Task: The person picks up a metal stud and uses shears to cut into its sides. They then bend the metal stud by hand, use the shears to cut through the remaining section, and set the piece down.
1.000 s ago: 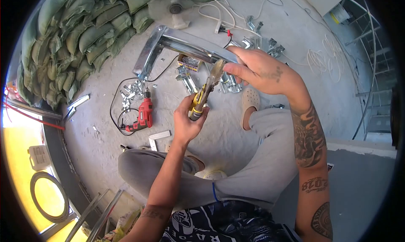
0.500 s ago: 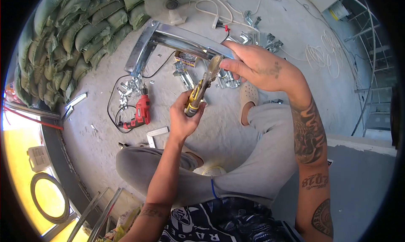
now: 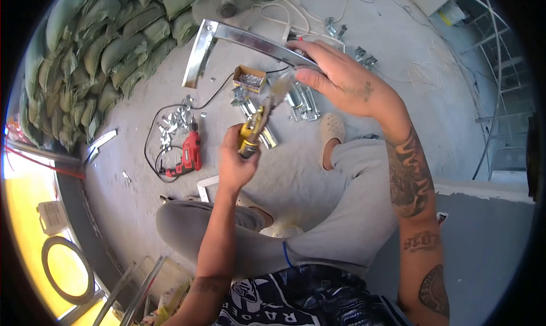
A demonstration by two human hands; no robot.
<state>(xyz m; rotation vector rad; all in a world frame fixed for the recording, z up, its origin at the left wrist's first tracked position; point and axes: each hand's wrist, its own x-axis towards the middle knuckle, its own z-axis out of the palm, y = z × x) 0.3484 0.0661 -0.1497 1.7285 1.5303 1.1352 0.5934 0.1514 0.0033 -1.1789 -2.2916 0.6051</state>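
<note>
My left hand point(image 3: 238, 164) is closed around the yellow-and-black handles of a pair of tin snips point(image 3: 257, 121), whose blurred jaws point up and right. My right hand point(image 3: 341, 78) grips the near end of a shiny metal channel point(image 3: 256, 44) between thumb and fingers. The channel is bent at a riveted corner, with its shorter leg point(image 3: 199, 58) hanging toward the left. The snips' jaws are just below my right thumb, seemingly apart from the channel. Beneath the channel on the floor stands a small cardboard box point(image 3: 249, 79) of metal fasteners.
A red corded drill point(image 3: 189, 154) lies on the floor beside scattered metal scraps point(image 3: 170, 124). Cut metal pieces point(image 3: 303, 101) lie near my shoe. A square point(image 3: 206, 186) is by my knee. Stacked green sacks point(image 3: 108, 47) fill the upper left; white cable point(image 3: 290, 7) lies above.
The channel has tilted and swung, its short leg moving right and up, uncovering the fastener box. My left hand and the snips have shifted left and down. My right hand has moved slightly left.
</note>
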